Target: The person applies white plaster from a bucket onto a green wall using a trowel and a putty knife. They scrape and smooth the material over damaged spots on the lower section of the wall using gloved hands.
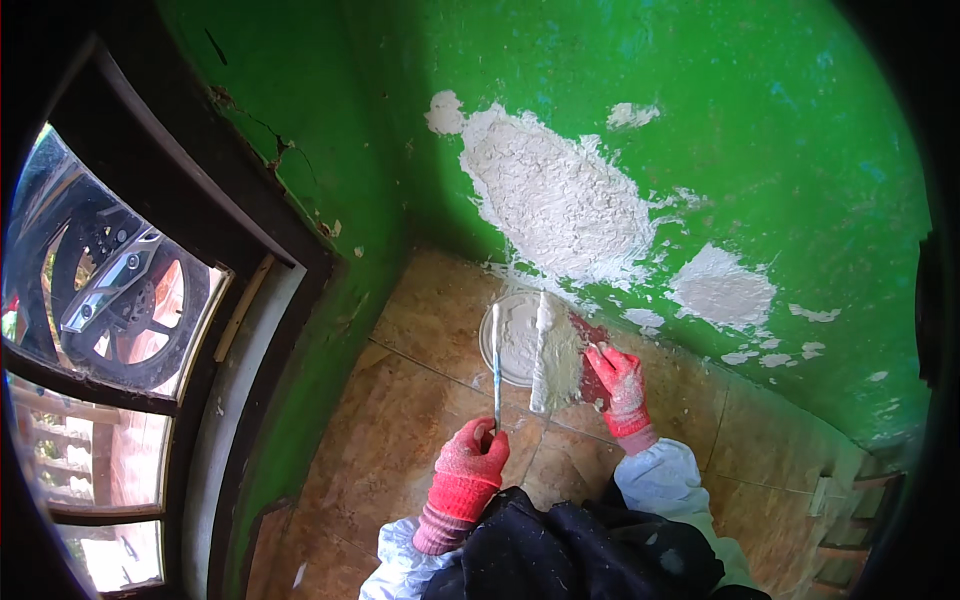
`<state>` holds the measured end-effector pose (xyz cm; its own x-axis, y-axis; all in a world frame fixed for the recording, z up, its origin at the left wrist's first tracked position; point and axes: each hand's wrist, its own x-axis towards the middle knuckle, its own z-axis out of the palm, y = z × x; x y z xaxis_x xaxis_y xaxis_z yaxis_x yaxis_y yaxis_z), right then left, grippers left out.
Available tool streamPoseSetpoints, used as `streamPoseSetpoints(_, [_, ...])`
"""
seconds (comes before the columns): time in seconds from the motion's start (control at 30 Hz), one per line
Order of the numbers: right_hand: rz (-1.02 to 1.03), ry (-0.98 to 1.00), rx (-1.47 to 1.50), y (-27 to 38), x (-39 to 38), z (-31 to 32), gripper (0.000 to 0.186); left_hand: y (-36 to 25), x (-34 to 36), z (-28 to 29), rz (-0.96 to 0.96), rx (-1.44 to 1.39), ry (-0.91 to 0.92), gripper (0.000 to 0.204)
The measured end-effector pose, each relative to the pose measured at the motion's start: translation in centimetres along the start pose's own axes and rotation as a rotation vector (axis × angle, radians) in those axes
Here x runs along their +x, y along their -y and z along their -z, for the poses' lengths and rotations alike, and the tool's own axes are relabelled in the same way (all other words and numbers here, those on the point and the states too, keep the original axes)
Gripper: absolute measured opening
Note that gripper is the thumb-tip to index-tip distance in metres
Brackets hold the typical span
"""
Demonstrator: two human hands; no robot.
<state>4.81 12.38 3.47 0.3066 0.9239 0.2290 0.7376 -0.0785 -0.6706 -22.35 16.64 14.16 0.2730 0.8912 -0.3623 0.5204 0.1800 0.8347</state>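
My left hand [466, 470], in a red knitted glove dusted with white, is closed around a slim white-and-blue tool [497, 365]. The tool points upward and its far end is coated in white paste; whether it is a blade seen edge-on I cannot tell. In the matching glove, my right hand [622, 388] grips a flat dark-red board [590, 345] by its right side. Thick white putty [557, 360] covers the board's left part and ridges along its edge. Below and behind the board, a round tub [487, 345] of whitish putty stands on the floor, partly hidden.
Ahead rises a green wall [720, 130] with a large rough putty patch [560, 200] and a smaller patch [722, 288]. Brown tiles [420, 400] cover the floor. A dark-framed window [90, 370] is at left, with a wheel visible through it. Wooden slats [850, 530] stand at lower right.
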Motion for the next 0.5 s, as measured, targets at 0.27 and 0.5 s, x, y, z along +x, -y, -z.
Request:
streamPoseSetpoints(0.27, [0.346,-0.299,-0.277,6.9,3.7,7.2,0.047,5.2,2.0,-3.5,0.017,-0.008,0.093,0.032])
streamPoseSetpoints(0.5, [-0.192,-0.426,0.008,7.8,7.5,9.8,0.024,6.1,3.8,-5.5,0.047,-0.115,0.223,0.033])
